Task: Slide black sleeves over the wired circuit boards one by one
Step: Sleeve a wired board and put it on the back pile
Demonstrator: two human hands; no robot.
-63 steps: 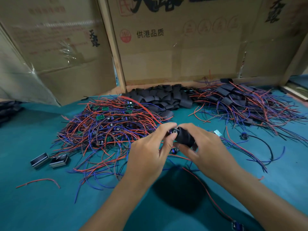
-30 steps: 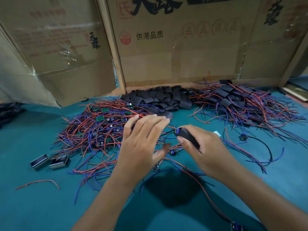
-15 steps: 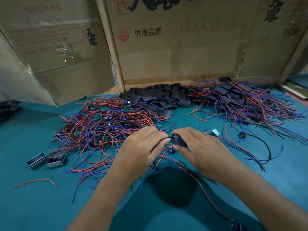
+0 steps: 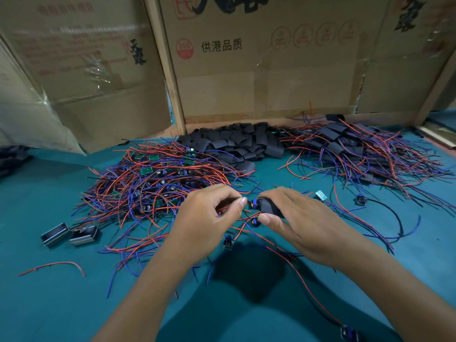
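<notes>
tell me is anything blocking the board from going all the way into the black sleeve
Nothing visible blocks it. The right hand holds the black sleeve, the left hand pinches the wires, and the circuit board sits at the sleeve's mouth. The sleeve's inside is hidden.

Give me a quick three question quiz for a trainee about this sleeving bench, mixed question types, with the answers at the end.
1. True or false: the right hand grips a black sleeve with a board end showing at its mouth.
2. Multiple choice: where is the heap of empty sleeves? A) at the near table edge B) at the back, against the cardboard wall C) inside a bin.
3. Fill in: the left hand pinches thin ____ beside the sleeve's mouth.

Key: 1 true. 2 B. 3 wires.
</notes>
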